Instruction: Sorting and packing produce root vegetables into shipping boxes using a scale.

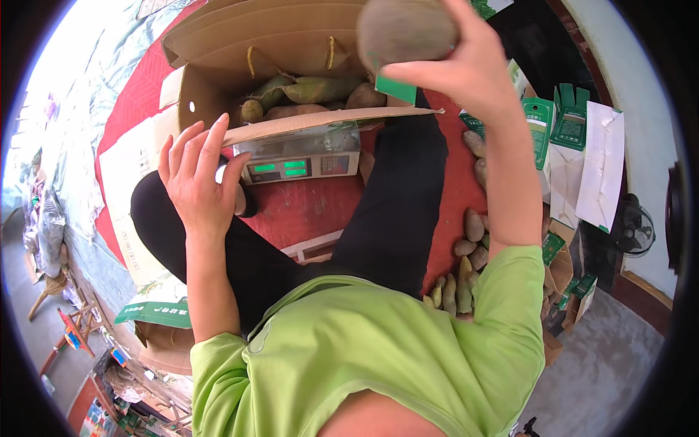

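My right hand [466, 73], raised at the upper right, grips a large round brown root vegetable [404, 33], slightly blurred. Below it stands an open cardboard box [211, 44] with yellow cord loops in its wall. Inside lie long green vegetables [320, 89], perhaps corn in husks, and several brown tubers [364, 96]. My left hand [195, 175] is at the left end of the box's near flap [306, 120], thumb and fingers around its edge. Under the flap, a digital scale [298, 167] shows lit green displays; the box appears to rest on it.
A red mat [306, 211] lies beneath my black-clad legs. To the right are several loose tubers [473, 226] and husked ears [449, 293]. Beyond them stand green and white cartons [568, 124] and a black fan [632, 226]. Flattened cardboard [131, 189] lies at the left.
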`<state>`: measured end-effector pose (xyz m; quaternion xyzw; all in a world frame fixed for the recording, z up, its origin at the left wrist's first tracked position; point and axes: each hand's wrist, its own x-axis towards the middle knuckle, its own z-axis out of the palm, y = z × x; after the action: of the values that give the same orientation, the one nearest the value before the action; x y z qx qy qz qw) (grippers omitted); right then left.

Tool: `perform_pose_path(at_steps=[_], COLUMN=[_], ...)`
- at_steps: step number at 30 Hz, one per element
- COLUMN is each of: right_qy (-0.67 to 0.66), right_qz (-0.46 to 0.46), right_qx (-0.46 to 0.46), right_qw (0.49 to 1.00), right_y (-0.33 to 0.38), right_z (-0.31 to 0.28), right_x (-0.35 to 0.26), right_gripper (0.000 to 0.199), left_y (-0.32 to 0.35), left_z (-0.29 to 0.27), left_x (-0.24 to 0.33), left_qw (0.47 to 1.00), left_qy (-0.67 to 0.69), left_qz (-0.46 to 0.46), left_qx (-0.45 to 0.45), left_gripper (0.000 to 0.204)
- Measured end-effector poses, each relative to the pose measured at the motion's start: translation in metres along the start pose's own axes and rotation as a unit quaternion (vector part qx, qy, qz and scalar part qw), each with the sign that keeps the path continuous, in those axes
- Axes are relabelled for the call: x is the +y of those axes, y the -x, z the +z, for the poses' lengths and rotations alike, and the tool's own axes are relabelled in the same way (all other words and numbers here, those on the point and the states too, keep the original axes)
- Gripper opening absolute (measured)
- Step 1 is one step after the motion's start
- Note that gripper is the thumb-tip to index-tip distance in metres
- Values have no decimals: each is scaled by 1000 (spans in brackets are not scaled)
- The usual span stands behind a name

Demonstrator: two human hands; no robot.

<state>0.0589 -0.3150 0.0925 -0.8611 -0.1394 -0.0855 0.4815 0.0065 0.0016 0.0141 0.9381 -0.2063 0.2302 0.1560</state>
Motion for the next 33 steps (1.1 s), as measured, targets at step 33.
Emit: perform_pose_path(at_steps=[33], right_qy=[51], right_qz=[401], right_qx=[192], right_qw=[894], right_y=[298], right_z=[51], right_x=[247], right_gripper=[28], left_y=[5], left_z=[7], left_x=[-9], left_qw=[996], left_qy=[-8], left_qz=[6], left_qx=[93], left_gripper=[48])
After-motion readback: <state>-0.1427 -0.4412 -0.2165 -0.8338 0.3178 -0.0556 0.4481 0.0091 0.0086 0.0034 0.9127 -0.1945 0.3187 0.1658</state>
